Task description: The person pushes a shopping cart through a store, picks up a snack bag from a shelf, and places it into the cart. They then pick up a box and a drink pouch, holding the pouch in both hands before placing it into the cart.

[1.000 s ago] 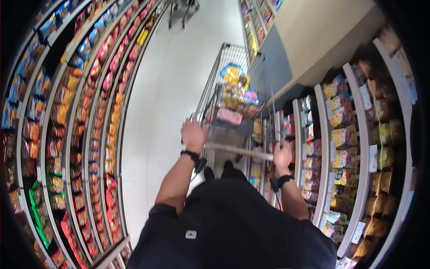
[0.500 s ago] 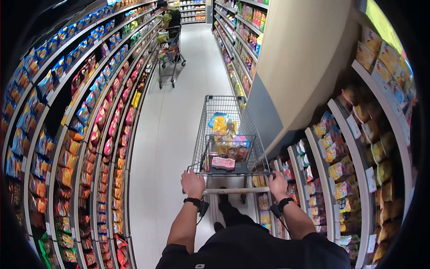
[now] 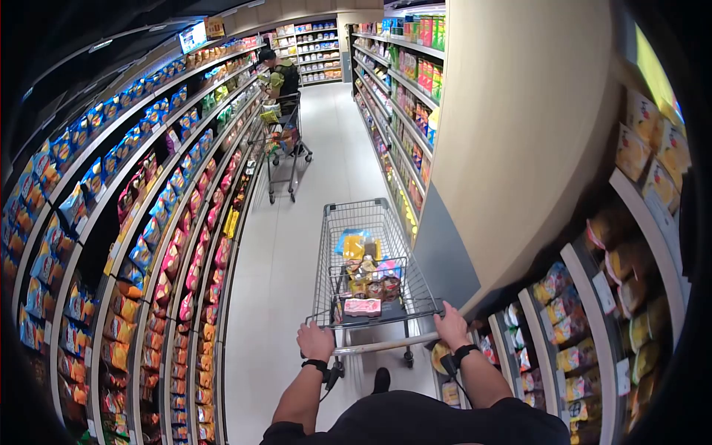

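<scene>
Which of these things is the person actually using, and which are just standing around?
In use: left hand and right hand gripping the cart handle; shopping cart; groceries inside it.
Just around: snack shelves; another person with a second cart; beige pillar.

A long supermarket aisle ran ahead over a pale, glossy floor (image 3: 297,245). White metal shelves (image 3: 148,222) packed with blue, red and orange snack bags lined the left side. On the right stood a broad beige pillar with a grey base (image 3: 512,148), and beside it were lower shelves of yellow packets (image 3: 593,348). Brightly lit far shelving (image 3: 319,52) closed the aisle's end under a dark ceiling (image 3: 111,30).
</scene>
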Demonstrator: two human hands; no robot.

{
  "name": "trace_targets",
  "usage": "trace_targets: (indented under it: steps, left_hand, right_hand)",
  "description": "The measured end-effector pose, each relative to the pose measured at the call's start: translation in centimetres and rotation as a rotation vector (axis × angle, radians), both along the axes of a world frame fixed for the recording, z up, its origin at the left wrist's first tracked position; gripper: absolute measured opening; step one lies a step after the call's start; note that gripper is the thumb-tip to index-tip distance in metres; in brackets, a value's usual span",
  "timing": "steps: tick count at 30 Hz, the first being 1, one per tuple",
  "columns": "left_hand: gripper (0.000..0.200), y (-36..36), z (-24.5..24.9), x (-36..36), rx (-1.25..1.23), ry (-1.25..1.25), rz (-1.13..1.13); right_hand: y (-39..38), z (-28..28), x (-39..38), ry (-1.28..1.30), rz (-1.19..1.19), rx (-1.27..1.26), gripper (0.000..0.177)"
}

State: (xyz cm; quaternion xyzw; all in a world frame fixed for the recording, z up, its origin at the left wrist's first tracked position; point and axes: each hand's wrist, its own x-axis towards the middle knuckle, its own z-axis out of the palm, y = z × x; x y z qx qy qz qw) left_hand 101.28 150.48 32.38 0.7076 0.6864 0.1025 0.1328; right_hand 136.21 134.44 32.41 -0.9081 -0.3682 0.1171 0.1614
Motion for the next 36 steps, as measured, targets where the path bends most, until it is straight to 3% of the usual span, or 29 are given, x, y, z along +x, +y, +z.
trace_targets:
  steps: [5, 12, 15, 19, 28, 31, 36]
  left_hand:
    - [0.039, 6.5, 0.8, 1.0, -0.003, 0.055, 0.012]
    - [0.038, 15.4, 1.1, 2.8, -0.021, 0.087, 0.038]
    - [0.038, 19.3, 1.3, 4.1, -0.017, 0.087, 0.038]
    - [0.039, 25.4, 0.7, 4.4, 0.013, 0.086, 0.019]
    - [0.037, 40.3, 0.9, 8.3, 0.006, 0.039, -0.017]
    - [0.038, 44.7, -0.3, 9.5, 0.057, 0.033, -0.03]
    - [0.041, 51.0, -0.6, 11.3, 0.079, 0.023, -0.078]
  right_hand:
    - [7.4, -0.4, 1.9, 0.086, -0.018, -0.076, 0.065]
    - [16.9, -1.4, 5.3, 0.23, -0.013, -0.13, 0.05]
    - [20.9, -6.7, 8.4, 0.242, -0.006, -0.056, 0.045]
    - [26.6, -6.9, 9.7, 0.389, -0.033, -0.011, 0.041]
    - [38.4, -2.7, 10.6, 0.245, -0.095, -0.092, 0.047]
    - [42.5, -5.1, 12.5, 0.214, -0.123, -0.078, 0.04]
    - [47.4, -3.7, 13.5, 0.184, -0.14, -0.117, 0.046]
